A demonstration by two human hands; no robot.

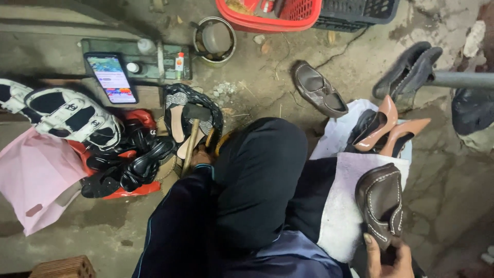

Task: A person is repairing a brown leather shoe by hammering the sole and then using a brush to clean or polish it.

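The right hand (388, 257) pinches the heel of a brown stitched loafer (381, 203) over the lap cloth (339, 206); the left hand (199, 156), seemingly closed, grips a hammer (193, 128) above the patterned sandal (180, 116). Loosely held, the loafer could slip to the floor.

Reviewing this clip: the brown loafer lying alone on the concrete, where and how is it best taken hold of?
Probably by the heel end of the loafer. It lies sole-down, opening up, heel toward the upper left, with bare concrete around it. Come from above: fingers into the opening, thumb outside the heel rim. The stitched toe is low and rounded, giving less to pinch.
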